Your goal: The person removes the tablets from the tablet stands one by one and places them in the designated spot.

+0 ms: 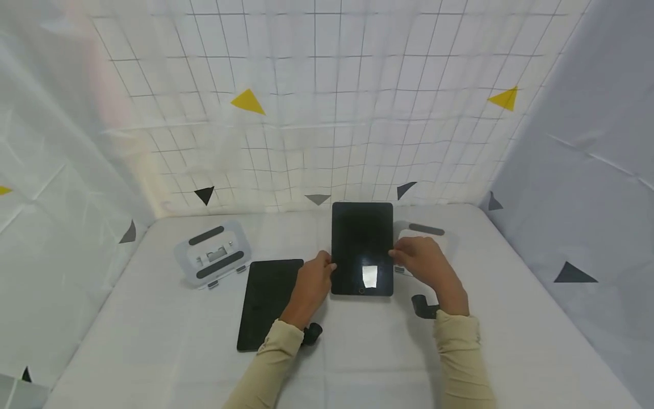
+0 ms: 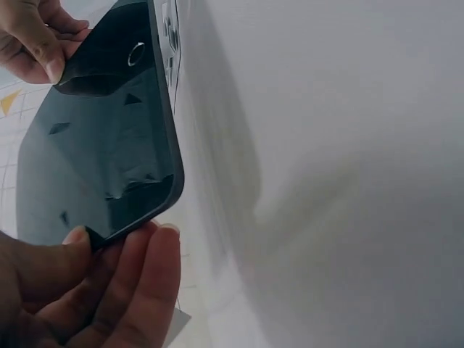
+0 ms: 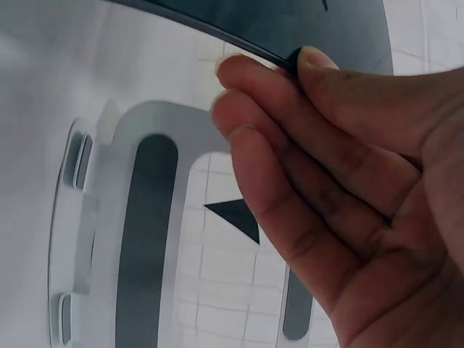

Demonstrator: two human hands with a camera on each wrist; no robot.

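A black tablet is held up between both hands, its dark glossy screen toward me and its round button at the lower edge. My left hand pinches its left edge, thumb on the screen side. On the opposite edge, my right hand pinches with thumb and fingertips. The left wrist view shows the tablet raised off the white surface. Behind the right hand lies a grey-white stand with dark pads, partly hidden; its panel mirrors the gridded wall in the right wrist view.
A second black tablet lies on the white-covered table, partly under the left forearm. Further left is a matching stand with two dark strips. A white gridded sheet hangs behind the table, with sheets on both sides.
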